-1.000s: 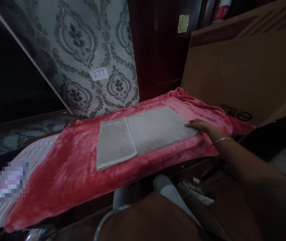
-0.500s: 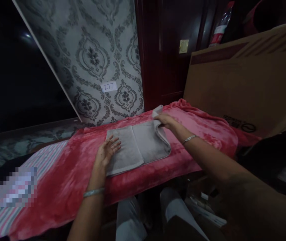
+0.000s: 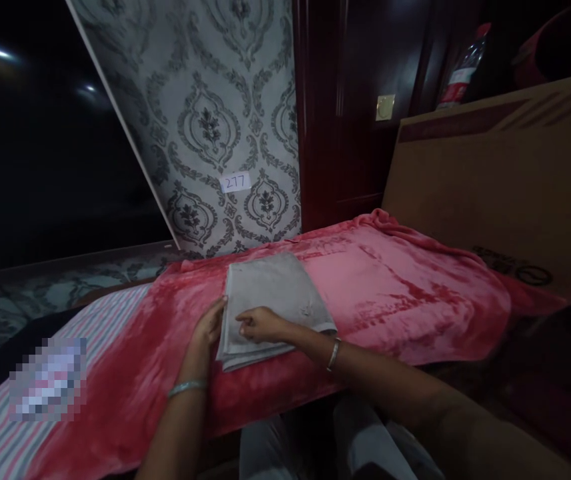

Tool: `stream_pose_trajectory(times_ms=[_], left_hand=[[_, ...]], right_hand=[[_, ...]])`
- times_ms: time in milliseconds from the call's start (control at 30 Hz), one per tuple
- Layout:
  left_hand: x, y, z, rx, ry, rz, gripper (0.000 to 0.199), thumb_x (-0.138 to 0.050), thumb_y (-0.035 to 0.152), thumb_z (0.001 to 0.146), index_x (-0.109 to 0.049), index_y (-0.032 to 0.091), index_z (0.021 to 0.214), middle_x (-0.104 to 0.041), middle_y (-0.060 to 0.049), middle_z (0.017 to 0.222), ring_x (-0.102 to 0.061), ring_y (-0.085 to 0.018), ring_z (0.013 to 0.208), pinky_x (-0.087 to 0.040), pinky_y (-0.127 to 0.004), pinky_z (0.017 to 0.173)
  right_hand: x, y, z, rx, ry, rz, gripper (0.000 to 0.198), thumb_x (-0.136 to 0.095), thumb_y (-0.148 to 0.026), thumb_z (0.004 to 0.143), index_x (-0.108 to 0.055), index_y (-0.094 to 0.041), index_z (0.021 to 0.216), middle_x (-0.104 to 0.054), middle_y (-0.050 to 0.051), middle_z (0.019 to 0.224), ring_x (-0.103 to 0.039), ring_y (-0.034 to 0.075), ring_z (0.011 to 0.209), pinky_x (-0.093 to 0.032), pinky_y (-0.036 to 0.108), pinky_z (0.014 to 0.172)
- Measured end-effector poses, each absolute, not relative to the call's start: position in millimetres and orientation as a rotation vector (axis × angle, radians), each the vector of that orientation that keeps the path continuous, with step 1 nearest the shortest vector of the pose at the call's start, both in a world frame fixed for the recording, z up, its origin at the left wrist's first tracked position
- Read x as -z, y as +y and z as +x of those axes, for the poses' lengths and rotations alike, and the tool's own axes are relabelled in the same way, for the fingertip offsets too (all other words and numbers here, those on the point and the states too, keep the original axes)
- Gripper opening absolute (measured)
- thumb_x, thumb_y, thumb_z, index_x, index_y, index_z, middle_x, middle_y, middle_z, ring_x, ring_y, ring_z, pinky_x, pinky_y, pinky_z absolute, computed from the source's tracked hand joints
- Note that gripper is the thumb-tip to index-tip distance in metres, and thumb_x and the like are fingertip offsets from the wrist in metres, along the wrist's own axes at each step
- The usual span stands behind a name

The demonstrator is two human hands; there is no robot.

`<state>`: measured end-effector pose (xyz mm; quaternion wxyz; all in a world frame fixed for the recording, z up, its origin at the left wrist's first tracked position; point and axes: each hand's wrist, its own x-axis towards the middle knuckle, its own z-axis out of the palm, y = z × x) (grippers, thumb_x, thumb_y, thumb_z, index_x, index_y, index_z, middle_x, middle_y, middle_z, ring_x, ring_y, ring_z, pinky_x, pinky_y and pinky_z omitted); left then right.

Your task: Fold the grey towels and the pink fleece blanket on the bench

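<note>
A grey cloth [image 3: 275,287] lies folded into layers on a red plush blanket [image 3: 130,373], its loose edges stacked along the front and left. At its left edge is my left hand [image 3: 209,323], fingers drawn together against the layers and closed on that edge. My right hand [image 3: 264,325] rests over the cloth's near left part, index finger stretched out and the other fingers curled, holding nothing. Part of the cloth's near side is covered by my right wrist.
Striped fabric [image 3: 110,317] lies to the left of the blanket. A large cardboard box [image 3: 485,173] stands at the right, with a red-capped bottle [image 3: 461,75] behind it. Patterned wall [image 3: 215,153] and a dark screen [image 3: 55,147] bound the far side.
The right part of the grey cloth, lifted by my right hand before, now lies folded over the left part. My right hand has moved left; my left hand has closed at the edge.
</note>
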<state>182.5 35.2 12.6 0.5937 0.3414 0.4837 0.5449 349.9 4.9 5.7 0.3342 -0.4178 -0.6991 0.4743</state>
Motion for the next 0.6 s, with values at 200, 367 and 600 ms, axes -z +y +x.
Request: stream_pose_trajectory(times_ms=[200, 367, 600], left_hand=[[-14.1, 47.4, 192.5, -1.258, 1.349, 1.032, 0.069, -0.07, 0.008, 0.061, -0.059, 0.02, 0.128, -0.074, -0.004, 0.087, -0.071, -0.022, 0.075, -0.059, -0.034, 0.071], [-13.0, 49.9, 196.7, -1.199, 1.583, 1.159, 0.065, -0.058, 0.009, 0.06, -0.059, 0.021, 0.125, -0.072, -0.004, 0.088, -0.068, -0.02, 0.071, -0.055, -0.03, 0.066], [-7.9, 37.2, 195.3, -1.116, 1.959, 1.363, 0.019, -0.067, 0.026, 0.07, -0.053, 0.024, 0.083, -0.058, -0.001, 0.073, -0.06, -0.021, 0.077, -0.044, -0.027, 0.064]], right_hand=[[3.1, 19.7, 428.9, -1.161, -1.585, -1.095, 0.029, -0.063, -0.022, 0.073, -0.076, -0.021, 0.098, -0.074, 0.003, 0.087, -0.065, 0.015, 0.069, -0.048, 0.021, 0.052], [18.0, 27.9, 508.4, -0.987, -1.253, -1.211, 0.03, -0.06, -0.03, 0.072, -0.07, -0.018, 0.098, -0.07, 0.003, 0.082, -0.061, 0.012, 0.064, -0.046, 0.02, 0.051], [47.7, 10.1, 544.3, -0.967, -1.185, -1.288, 0.035, -0.057, -0.035, 0.071, -0.067, -0.017, 0.099, -0.067, 0.001, 0.075, -0.059, 0.013, 0.061, -0.047, 0.025, 0.057]])
